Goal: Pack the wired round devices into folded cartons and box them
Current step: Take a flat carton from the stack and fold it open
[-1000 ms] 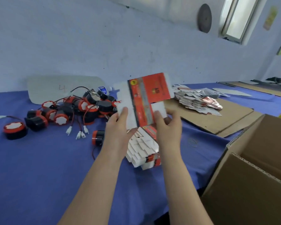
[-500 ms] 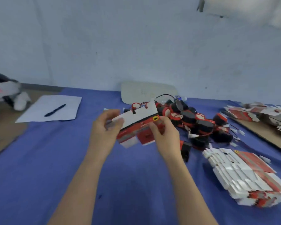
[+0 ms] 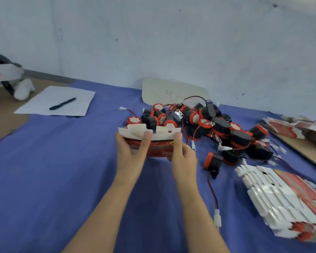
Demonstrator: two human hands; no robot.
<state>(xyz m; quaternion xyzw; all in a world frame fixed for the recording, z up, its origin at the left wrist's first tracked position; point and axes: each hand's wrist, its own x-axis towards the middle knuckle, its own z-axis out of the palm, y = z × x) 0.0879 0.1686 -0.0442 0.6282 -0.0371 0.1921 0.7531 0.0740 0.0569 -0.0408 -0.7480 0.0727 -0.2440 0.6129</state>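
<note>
Both hands hold one red and white carton point(image 3: 158, 146) above the blue table, its white flaps up. My left hand point(image 3: 130, 152) grips its left end, thumb on the front face. My right hand point(image 3: 182, 154) grips its right end, thumb up against the flap. Behind the carton lies a heap of black and red round devices point(image 3: 208, 123) with red and black wires and white plugs. One device point(image 3: 212, 161) lies apart, its wire trailing toward me. A stack of flat cartons point(image 3: 281, 199) lies at the right.
A white sheet with a black pen point(image 3: 62, 104) lies at the far left of the blue cloth point(image 3: 53, 179). A pale board marked 4 point(image 3: 171, 92) leans on the wall. More flat cartons point(image 3: 299, 128) sit on brown cardboard at the far right.
The view has swung left, so the brown box has left the frame. The flat carton held upright earlier is now lowered, opened into a box shape with its flaps up.
</note>
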